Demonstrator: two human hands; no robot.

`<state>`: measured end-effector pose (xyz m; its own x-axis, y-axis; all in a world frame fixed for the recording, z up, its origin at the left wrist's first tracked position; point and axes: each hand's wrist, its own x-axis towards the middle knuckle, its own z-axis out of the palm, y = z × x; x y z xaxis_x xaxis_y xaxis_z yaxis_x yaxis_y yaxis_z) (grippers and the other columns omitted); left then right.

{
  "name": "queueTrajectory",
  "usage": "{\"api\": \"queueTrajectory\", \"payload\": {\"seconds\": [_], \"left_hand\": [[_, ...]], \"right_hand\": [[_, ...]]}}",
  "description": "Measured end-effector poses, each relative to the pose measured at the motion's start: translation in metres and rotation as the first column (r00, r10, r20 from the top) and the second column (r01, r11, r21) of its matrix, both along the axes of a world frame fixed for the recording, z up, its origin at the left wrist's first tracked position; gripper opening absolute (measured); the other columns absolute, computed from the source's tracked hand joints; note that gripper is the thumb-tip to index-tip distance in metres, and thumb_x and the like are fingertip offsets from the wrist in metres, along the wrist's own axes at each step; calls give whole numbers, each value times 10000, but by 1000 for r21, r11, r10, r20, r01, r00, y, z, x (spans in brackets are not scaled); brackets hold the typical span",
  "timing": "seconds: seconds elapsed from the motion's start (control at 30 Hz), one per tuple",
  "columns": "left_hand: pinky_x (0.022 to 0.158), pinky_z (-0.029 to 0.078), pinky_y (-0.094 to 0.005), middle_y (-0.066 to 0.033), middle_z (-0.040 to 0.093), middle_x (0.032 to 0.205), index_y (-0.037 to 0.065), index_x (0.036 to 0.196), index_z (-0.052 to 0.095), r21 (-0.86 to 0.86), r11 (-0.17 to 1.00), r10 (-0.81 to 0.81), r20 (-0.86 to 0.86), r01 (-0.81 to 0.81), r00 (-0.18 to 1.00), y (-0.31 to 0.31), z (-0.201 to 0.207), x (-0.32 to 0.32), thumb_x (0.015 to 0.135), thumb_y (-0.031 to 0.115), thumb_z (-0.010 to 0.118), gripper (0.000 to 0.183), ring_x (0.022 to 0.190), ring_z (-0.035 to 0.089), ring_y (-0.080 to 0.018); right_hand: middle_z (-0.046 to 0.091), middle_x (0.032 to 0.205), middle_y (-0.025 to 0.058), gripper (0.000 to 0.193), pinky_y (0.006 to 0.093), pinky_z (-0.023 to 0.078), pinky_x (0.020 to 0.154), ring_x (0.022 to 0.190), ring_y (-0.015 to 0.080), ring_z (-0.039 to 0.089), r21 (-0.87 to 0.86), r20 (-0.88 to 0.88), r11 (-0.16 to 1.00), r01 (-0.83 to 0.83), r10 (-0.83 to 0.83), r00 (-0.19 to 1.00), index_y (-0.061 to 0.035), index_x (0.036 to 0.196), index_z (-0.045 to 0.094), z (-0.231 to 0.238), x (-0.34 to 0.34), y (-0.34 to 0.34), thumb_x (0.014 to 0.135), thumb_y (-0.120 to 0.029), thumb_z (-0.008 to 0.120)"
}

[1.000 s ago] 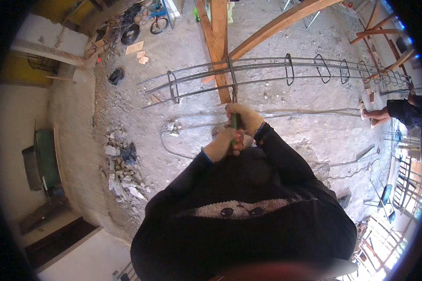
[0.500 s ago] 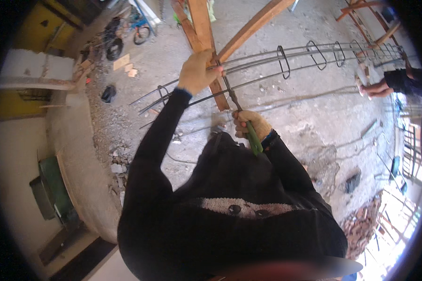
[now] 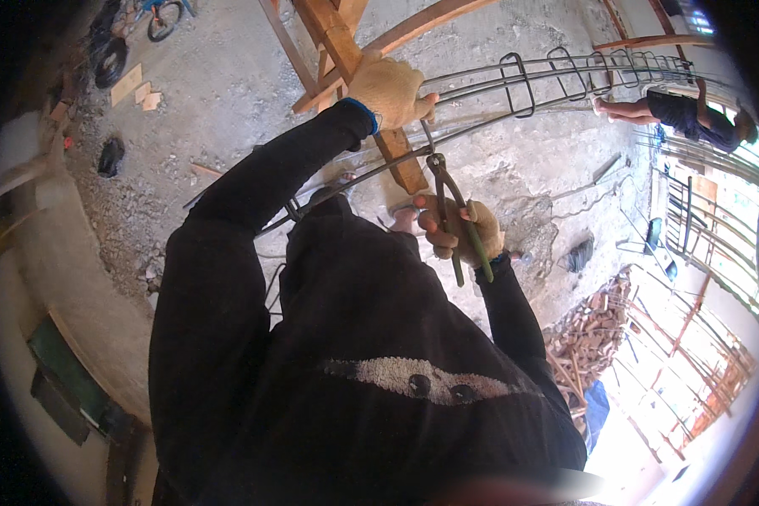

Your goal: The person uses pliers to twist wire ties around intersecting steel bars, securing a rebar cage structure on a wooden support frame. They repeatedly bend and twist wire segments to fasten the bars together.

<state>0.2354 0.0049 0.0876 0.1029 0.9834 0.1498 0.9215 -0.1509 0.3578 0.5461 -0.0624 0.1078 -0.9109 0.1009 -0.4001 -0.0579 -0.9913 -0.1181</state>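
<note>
Rebar cage: long, lies across a wooden trestle, above the concrete floor.
Left hand: gloved, grips a cage bar at the trestle.
Right hand: gloved, clenched round the pliers' handles.
Pliers: green handles, head at the bar just below the left hand.
Other person: bends at the far end.

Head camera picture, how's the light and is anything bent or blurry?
Head view: daylight, blown out at the lower right; fisheye bends the steel bars and blackens the corners; a blurred smear crosses the bottom edge; both hands, left hand and right hand, are sharp.
</note>
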Motion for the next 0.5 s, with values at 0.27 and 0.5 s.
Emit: {"api": "queueTrajectory", "payload": {"seconds": [0.27, 0.5], "left_hand": [[912, 514, -513, -114, 771, 724, 112, 836, 832, 3, 1000, 28, -8, -28, 1000, 0, -7, 1, 1038, 559, 629, 531, 756, 781, -320], [879, 507, -541, -108, 792, 790, 121, 882, 838, -65, 997, 48, -53, -51, 997, -1, -8, 2, 1035, 591, 609, 545, 782, 782, -304]], "right_hand": [[679, 1317, 217, 776, 510, 639, 1009, 1181, 340, 732, 377, 587, 809, -452, 168, 792, 56, 1681, 350, 55, 5, 6, 992, -108, 667], [565, 1556, 338, 813, 672, 507, 1146, 1345, 462, 656, 314, 419, 870, -381, 233, 878, 60, 1681, 365, 62, 5, 24, 992, -228, 686]]}}
